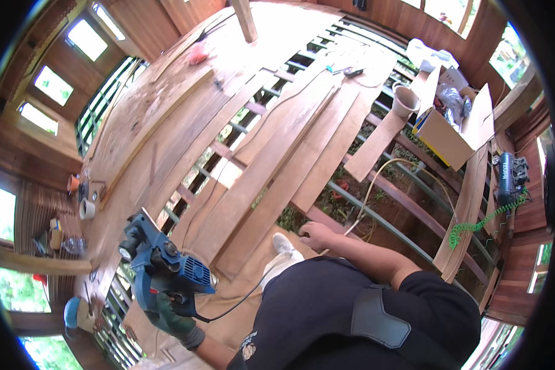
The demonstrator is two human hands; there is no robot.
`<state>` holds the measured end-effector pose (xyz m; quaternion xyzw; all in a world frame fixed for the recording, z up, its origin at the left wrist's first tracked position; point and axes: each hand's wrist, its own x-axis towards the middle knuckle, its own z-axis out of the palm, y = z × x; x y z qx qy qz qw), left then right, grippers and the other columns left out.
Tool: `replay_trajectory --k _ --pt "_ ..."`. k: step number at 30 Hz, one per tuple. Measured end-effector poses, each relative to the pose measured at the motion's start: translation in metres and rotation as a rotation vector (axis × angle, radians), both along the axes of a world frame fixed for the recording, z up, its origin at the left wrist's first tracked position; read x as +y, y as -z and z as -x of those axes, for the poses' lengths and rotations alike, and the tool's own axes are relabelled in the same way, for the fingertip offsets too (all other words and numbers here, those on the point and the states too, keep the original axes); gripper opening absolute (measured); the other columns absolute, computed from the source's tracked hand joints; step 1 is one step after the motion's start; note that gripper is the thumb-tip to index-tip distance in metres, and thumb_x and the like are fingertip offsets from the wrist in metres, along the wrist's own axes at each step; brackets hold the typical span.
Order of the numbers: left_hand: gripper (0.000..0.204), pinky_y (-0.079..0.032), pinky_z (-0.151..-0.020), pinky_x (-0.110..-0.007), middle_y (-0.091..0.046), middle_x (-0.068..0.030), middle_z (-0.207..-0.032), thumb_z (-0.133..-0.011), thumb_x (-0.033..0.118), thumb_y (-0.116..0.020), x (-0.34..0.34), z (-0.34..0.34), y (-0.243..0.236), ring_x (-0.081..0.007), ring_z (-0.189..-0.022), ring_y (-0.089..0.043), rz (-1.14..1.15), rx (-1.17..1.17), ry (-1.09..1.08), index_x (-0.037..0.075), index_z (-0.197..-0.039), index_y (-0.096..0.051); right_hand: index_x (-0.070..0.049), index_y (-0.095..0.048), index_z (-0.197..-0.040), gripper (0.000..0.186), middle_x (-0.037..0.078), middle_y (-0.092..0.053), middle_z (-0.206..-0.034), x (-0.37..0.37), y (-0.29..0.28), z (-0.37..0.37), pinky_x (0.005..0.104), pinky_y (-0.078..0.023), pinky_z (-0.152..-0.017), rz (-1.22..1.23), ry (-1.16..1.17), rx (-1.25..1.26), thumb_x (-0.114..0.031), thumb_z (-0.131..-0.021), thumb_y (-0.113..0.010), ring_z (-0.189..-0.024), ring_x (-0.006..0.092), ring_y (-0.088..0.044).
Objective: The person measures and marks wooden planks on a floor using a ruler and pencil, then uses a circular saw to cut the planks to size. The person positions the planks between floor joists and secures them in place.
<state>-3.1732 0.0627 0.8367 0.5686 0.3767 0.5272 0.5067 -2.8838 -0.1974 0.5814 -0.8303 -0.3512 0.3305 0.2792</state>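
Observation:
My left hand (172, 317), in a dark green glove, grips the rear handle of a blue electric planer (166, 265). The planer is held up at the left, tilted, above the floor. From its handle a dark power cord (245, 297) runs across in front of my body toward my right hand. My bare right hand (317, 237) is held ahead of me with its fingers curled closed; what they hold, if anything, is hidden. Close by its wrist passes a pale yellow hose (367, 203). Below it, my shoe (283, 244) stands on a board.
Loose wooden planks (283, 163) lie across open floor joists (407, 203) with gaps between them. A cardboard box (453, 132) and a bucket (406, 100) stand at the right, beyond them an air compressor (513, 179) with a green coiled hose (468, 231). A person in a blue cap (74, 312) is at lower left.

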Motion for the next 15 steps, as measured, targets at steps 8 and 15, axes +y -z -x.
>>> replay_trajectory --k 8,15 --pt "0.014 -0.046 -0.052 -0.023 -0.062 -0.0026 -0.077 -0.09 0.005 -0.068 0.108 -0.129 0.013 -0.0086 -0.06 -0.056 0.035 0.221 0.184 0.001 -0.1 -0.06 -0.005 -0.076 -0.101 0.038 0.02 -0.072 -0.106 -0.113 0.071 -0.092 0.0434 -0.053 -0.091 0.33 0.765 0.147 -0.036 -0.081 -0.065 -0.104 0.0372 -0.068" --pt "0.021 -0.039 -0.048 -0.023 -0.057 -0.0011 -0.078 -0.089 0.009 -0.072 0.161 -0.251 0.047 -0.0065 -0.055 -0.05 0.003 0.391 0.232 0.002 -0.102 -0.058 -0.003 -0.076 -0.085 0.032 0.018 -0.074 -0.089 -0.208 0.146 -0.061 0.0431 -0.056 -0.074 0.679 0.786 0.143 -0.034 -0.082 -0.066 -0.086 0.0298 -0.072"
